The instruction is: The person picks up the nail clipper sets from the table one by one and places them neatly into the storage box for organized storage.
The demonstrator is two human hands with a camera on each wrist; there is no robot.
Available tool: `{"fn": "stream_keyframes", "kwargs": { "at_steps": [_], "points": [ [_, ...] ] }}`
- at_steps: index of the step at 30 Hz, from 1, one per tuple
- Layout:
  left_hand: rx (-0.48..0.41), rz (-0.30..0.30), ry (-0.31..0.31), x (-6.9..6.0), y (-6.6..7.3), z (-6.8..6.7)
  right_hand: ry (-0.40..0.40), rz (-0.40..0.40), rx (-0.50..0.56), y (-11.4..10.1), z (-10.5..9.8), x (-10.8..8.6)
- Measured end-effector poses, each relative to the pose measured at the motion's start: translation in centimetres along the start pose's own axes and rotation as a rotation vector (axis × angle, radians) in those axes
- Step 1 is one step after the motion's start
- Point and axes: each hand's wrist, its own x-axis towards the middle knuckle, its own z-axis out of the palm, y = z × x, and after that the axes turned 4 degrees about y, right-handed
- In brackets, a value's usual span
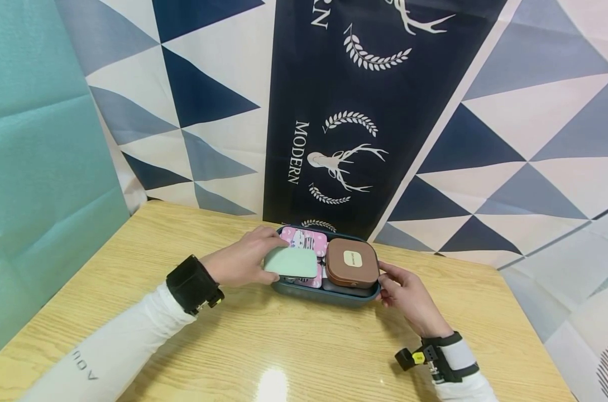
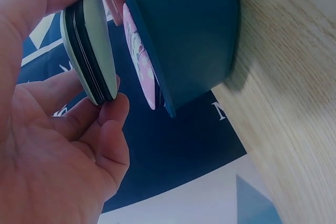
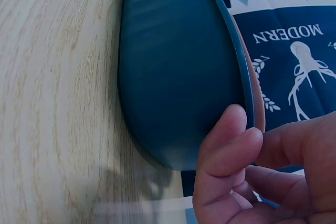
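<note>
In the head view, my left hand [image 1: 244,258] holds a flat mint-green case [image 1: 292,262] with rounded corners over the left part of a dark teal bin [image 1: 320,295]. The left wrist view shows the case's dark layered edge [image 2: 85,56] between thumb and fingers, apart from the bin wall. My right hand [image 1: 406,291] pinches the bin's right-end rim [image 3: 247,85]. A brown square case [image 1: 345,262] with a cream label sits in the bin's right side. Pink cartoon-printed cases [image 1: 317,242] lie on the left, partly hidden beneath the mint one.
The bin stands on a light wood table [image 1: 223,346], near its back edge. Behind rises a patterned cloth [image 1: 223,139] with triangles and a dark printed strip. A teal cloth [image 1: 42,184] hangs along the left side.
</note>
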Motion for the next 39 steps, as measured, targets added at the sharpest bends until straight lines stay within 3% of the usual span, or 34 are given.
{"fn": "stream_keyframes", "kwargs": {
  "at_steps": [10,39],
  "points": [
    [0.001,-0.008,-0.029,0.8,0.1,0.5,0.0,0.0,-0.005,0.0,0.0,0.0],
    [0.045,0.03,-0.039,1.8,0.3,1.5,0.007,0.01,-0.006,-0.1,0.0,0.0]
  ]
}}
